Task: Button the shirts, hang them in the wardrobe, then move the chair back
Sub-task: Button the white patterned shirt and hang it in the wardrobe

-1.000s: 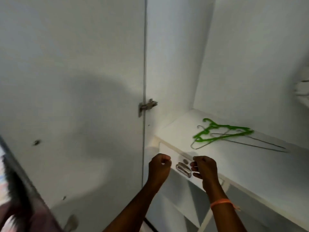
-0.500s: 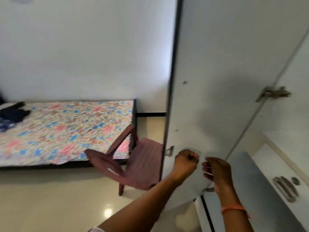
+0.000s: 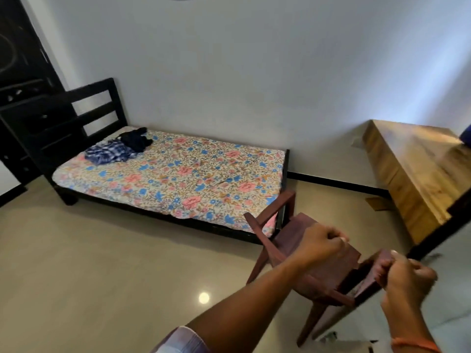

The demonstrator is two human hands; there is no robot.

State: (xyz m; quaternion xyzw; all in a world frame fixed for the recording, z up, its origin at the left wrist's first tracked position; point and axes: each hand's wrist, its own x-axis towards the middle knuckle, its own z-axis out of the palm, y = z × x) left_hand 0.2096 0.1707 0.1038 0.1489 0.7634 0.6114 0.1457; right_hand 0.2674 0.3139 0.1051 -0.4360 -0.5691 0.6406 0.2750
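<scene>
While two shirts [image 3: 119, 151] lie on the bed [image 3: 178, 179], fisted hands [image 3: 362, 261] hover.

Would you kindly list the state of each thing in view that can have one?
Chair: upright on the floor by the bed's foot end.
Checked shirt: crumpled on the bed, not hung.
Dark garment: bunched up beside it.
Left hand: closed in a fist, holding nothing visible.
Right hand: closed in a fist, holding nothing visible.
Bed: covered with a floral sheet.

floral-sheet bed [image 3: 178, 182] sits around 10 o'clock, wooden desk [image 3: 418, 171] over at 2, shiny tile floor [image 3: 102, 276] below.
</scene>
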